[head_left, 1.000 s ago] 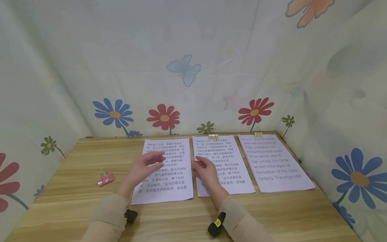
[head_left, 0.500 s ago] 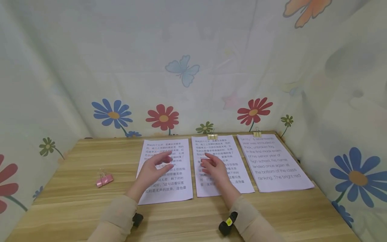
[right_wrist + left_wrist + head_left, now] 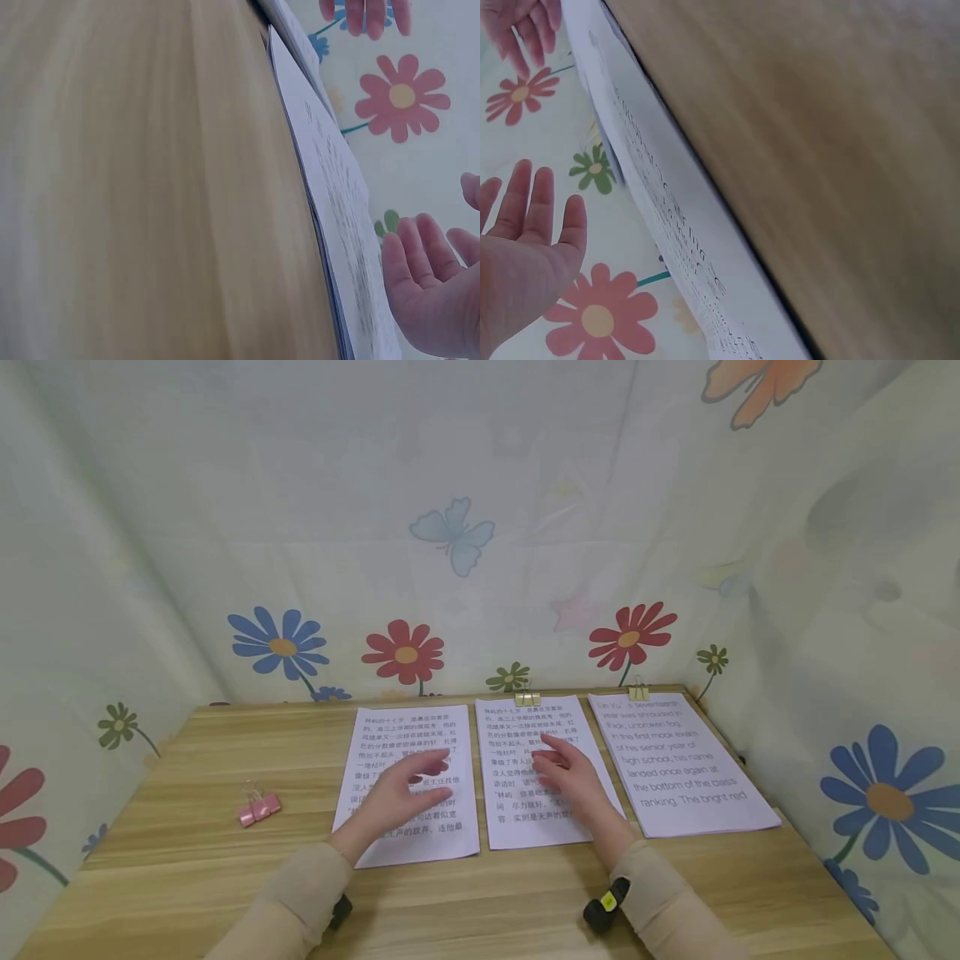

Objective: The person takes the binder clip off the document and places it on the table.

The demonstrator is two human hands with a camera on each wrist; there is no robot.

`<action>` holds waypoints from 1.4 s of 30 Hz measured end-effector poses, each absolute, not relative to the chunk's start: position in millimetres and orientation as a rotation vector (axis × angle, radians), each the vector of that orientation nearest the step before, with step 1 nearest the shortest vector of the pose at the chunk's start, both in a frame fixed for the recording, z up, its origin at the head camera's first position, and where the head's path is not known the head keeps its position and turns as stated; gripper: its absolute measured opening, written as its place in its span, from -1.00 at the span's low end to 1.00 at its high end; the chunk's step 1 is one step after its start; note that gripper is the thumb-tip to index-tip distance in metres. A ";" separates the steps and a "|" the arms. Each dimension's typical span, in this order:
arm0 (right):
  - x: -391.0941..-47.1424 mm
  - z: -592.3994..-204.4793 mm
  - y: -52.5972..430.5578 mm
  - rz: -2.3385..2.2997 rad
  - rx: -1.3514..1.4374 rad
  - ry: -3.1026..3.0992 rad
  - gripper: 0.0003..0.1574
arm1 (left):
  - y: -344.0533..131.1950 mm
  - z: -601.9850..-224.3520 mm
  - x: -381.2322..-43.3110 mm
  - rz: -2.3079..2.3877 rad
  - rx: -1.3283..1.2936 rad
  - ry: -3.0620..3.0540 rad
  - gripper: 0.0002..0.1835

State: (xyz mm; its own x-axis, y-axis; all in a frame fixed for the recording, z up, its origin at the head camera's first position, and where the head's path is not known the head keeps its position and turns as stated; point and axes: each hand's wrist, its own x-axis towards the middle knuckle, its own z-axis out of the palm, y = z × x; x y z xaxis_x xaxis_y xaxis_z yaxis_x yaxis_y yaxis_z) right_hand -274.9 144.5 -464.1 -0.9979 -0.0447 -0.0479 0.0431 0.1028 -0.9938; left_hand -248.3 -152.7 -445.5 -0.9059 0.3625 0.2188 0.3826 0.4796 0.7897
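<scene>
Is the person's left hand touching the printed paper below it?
Apart. The left wrist view shows flowered cloth between the left hand and the printed paper, with a plain gap all along.

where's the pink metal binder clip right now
In the head view, the pink metal binder clip lies toward the left on the brown wood-grain table, left of and apart from the leftmost white printed page.

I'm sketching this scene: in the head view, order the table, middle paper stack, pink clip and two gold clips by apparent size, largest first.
1. Table
2. Middle paper stack
3. Pink clip
4. Left gold clip and right gold clip: too alike to rank
</scene>
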 end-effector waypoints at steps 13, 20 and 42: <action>-279.6 -453.6 193.9 -1.869 -0.011 2.416 -0.19 | -143.4 -445.6 -249.0 -1.466 -0.732 -2.702 -0.34; -283.1 -450.3 217.9 -1.778 -0.041 2.494 -0.12 | -140.1 -444.0 -246.8 -1.474 -0.745 -2.717 -0.32; -300.0 -458.5 255.7 -1.527 0.001 2.509 0.02 | -125.5 -445.0 -241.5 -1.464 -0.932 -2.749 -0.32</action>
State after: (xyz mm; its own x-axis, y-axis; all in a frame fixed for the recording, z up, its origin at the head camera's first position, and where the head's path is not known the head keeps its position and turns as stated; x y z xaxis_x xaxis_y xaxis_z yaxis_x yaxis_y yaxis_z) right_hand -300.0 255.7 -458.5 -0.9792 -0.1051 -0.1735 0.1057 0.4654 -0.8788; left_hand -241.5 -125.5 -445.0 -0.8300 0.5328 0.1651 0.4343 0.4317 0.7906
